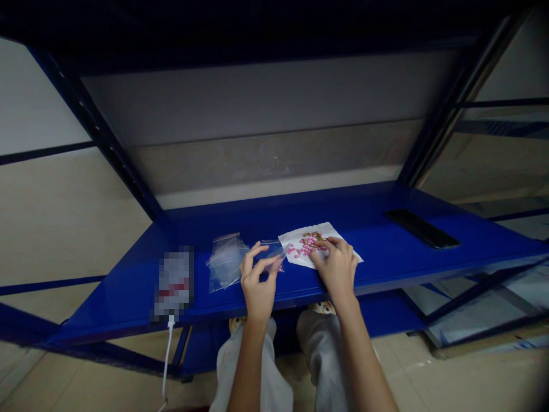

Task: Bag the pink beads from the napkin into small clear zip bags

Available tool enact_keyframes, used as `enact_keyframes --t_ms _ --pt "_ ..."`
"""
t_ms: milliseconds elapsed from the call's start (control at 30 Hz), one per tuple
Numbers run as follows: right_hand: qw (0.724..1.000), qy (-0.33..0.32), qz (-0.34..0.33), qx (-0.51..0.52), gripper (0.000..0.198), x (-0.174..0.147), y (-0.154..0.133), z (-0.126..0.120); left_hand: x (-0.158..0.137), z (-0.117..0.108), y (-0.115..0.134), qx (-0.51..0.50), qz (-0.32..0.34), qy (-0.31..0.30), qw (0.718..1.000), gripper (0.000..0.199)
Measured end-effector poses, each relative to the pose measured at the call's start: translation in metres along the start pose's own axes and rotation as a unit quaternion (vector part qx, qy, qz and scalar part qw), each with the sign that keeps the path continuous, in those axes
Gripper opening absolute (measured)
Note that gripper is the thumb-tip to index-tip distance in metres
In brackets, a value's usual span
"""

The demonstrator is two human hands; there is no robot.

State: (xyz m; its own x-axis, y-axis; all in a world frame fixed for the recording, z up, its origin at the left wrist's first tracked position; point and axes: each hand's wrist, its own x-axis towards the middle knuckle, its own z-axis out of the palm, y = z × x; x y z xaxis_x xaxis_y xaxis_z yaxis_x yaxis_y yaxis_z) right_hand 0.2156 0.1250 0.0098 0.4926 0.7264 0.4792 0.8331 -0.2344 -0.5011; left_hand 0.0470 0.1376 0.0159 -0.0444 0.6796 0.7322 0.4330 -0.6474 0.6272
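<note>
My left hand (259,280) pinches a small clear plastic bag (274,250) between thumb and fingers, its mouth towards the paper. A few pink specks show near the bag's lower edge, by the fingertips. My right hand (339,266) reaches over a white sheet of paper (295,239), with thumb and fingers curled together at the pills. Pink tablets (305,247) lie scattered there, and several golden-brown capsules (315,235) are heaped at their far side. What the right fingertips hold is too small to make out.
A stack of clear zip bags (227,260) lies left of my left hand. Farther left is a blurred-out device (174,283) with a white cable (167,360). A black phone (422,228) rests on the right of the blue shelf (377,209). Blue uprights stand at both sides.
</note>
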Motion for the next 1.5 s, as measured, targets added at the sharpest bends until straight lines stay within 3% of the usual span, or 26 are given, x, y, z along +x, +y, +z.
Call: enact_keyframes --t_ms 767,933,1500 --pt "0.999 -0.008 -0.021 -0.026 0.022 -0.0022 -0.0025 0.0003 -0.0005 0.001 -0.003 0.003 -0.002 -0.018 1.0 0.009" --pt "1.0 -0.001 0.004 0.0 0.018 -0.0021 -0.0014 -0.0005 -0.0003 0.0013 -0.003 0.006 0.002 -0.014 1.0 0.008" --pt "0.999 0.015 -0.002 0.037 0.019 -0.0022 0.002 0.0031 -0.0006 0.0021 0.0013 0.018 0.005 -0.038 0.999 0.01"
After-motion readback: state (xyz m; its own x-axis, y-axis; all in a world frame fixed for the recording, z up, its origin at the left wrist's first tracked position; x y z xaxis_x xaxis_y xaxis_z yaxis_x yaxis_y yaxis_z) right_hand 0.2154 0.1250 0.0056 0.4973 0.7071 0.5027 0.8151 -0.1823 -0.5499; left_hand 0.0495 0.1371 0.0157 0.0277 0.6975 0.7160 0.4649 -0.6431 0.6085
